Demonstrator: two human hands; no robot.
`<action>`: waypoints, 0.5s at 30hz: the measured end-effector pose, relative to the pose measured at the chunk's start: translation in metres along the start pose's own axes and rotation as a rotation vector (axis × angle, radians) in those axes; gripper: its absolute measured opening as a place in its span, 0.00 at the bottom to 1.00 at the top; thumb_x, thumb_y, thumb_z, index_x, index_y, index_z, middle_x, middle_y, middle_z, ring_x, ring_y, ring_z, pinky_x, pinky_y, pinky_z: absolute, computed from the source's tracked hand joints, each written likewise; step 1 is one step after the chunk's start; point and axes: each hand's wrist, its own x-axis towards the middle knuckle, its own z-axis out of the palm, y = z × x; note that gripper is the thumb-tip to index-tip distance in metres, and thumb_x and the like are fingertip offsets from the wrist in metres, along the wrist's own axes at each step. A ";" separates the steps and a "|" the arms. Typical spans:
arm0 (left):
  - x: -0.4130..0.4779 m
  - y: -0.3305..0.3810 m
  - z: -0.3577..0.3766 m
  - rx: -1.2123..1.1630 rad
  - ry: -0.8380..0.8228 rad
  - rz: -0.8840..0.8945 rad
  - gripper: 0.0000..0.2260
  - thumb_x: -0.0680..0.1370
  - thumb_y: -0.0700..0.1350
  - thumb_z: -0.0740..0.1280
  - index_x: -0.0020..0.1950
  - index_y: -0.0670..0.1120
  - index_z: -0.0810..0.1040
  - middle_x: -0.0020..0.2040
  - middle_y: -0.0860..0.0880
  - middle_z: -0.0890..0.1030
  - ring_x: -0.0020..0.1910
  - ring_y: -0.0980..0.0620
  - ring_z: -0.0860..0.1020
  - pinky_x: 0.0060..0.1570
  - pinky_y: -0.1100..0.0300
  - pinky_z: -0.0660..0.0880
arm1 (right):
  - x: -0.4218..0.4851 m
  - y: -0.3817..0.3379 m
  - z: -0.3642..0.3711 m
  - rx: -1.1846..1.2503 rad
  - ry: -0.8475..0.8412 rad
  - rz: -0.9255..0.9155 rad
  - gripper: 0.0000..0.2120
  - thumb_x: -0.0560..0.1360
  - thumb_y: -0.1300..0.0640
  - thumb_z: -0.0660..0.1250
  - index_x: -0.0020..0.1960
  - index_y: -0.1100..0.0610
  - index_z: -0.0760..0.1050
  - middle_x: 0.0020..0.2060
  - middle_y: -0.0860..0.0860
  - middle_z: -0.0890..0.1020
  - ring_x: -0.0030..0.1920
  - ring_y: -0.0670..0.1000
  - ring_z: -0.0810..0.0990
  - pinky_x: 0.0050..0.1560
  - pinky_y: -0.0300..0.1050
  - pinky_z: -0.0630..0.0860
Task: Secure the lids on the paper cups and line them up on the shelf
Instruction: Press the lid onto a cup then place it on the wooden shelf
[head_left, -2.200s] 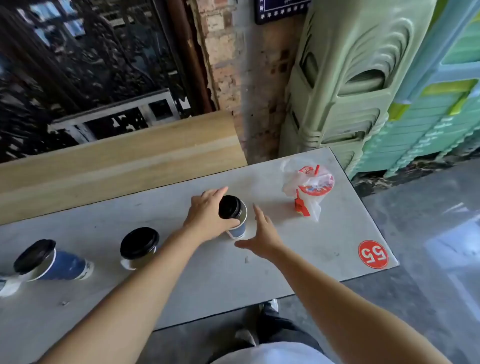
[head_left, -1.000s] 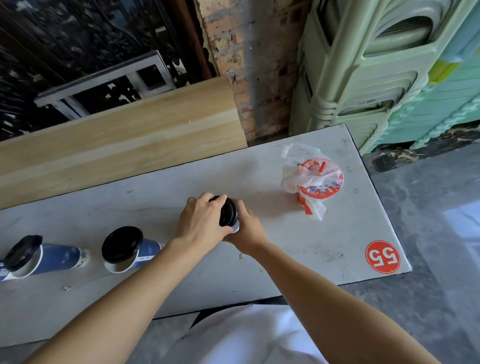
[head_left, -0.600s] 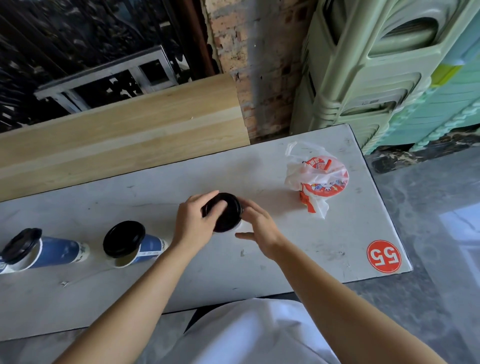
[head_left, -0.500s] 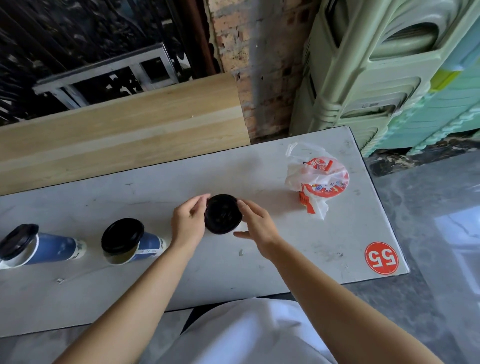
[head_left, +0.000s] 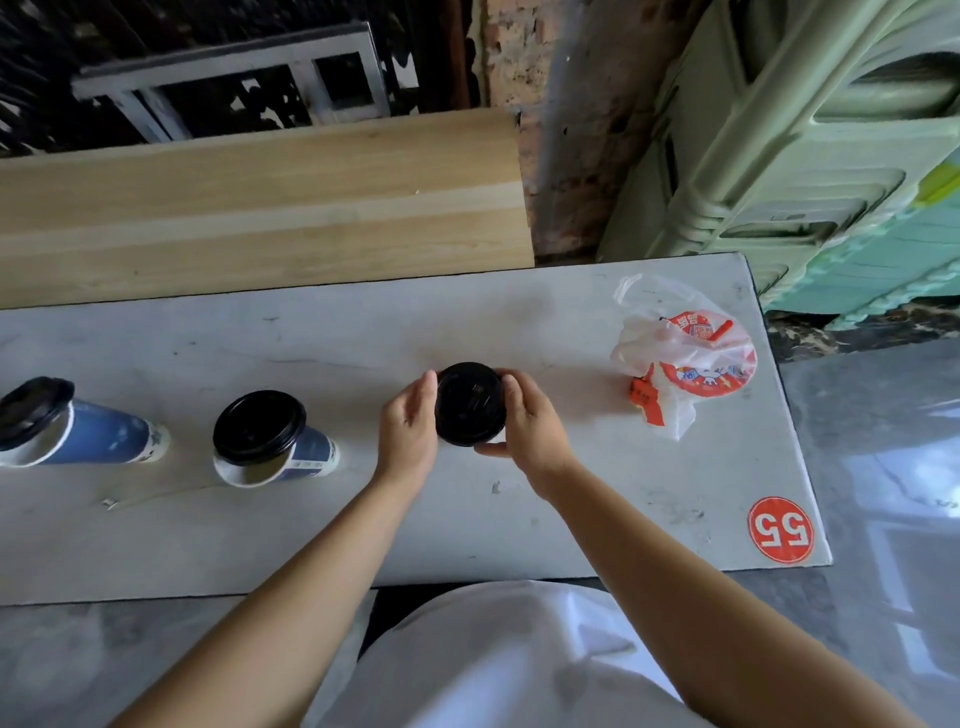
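Note:
A paper cup, seen from above, stands on the grey table (head_left: 467, 519) with its black lid (head_left: 470, 402) covering it. My left hand (head_left: 410, 423) grips its left side and my right hand (head_left: 527, 428) curls round its right side, thumb under the lid's near edge. To the left, a blue-and-white cup (head_left: 311, 452) carries a black lid (head_left: 258, 427) sitting askew, white rim showing below. Farther left, another blue cup (head_left: 104, 436) has its lid (head_left: 31, 410) askew too. The wooden shelf (head_left: 260, 197) runs behind the table.
A thin plastic bag (head_left: 670, 364) holding a red-printed sealed cup lies at the table's right end. A red "55" sticker (head_left: 781, 529) marks the near right corner. Stacked green plastic stools (head_left: 779, 130) stand beyond, beside a brick wall (head_left: 550, 130).
My left hand came off the top of the lid and now sits at the cup's left side; my right hand closed in on the right side. The two other cups have not moved.

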 end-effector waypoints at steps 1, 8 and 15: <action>0.001 -0.003 0.001 -0.039 -0.002 -0.024 0.15 0.84 0.48 0.61 0.41 0.50 0.81 0.39 0.56 0.82 0.41 0.62 0.79 0.48 0.65 0.75 | 0.000 0.001 0.000 0.007 0.004 0.002 0.15 0.86 0.52 0.54 0.62 0.56 0.77 0.58 0.56 0.80 0.61 0.54 0.79 0.43 0.56 0.86; -0.002 0.006 0.001 -0.212 -0.040 -0.209 0.15 0.82 0.54 0.63 0.42 0.54 0.87 0.46 0.52 0.87 0.55 0.49 0.82 0.66 0.41 0.75 | -0.003 -0.005 -0.001 0.085 -0.015 0.047 0.16 0.86 0.53 0.54 0.63 0.56 0.77 0.56 0.52 0.81 0.57 0.46 0.80 0.48 0.60 0.85; 0.000 0.009 -0.002 -0.221 -0.053 -0.228 0.17 0.84 0.50 0.61 0.43 0.52 0.87 0.45 0.54 0.87 0.54 0.50 0.83 0.67 0.41 0.74 | -0.004 -0.007 -0.001 0.097 -0.011 0.051 0.16 0.86 0.53 0.54 0.64 0.57 0.77 0.54 0.50 0.81 0.56 0.47 0.80 0.49 0.61 0.84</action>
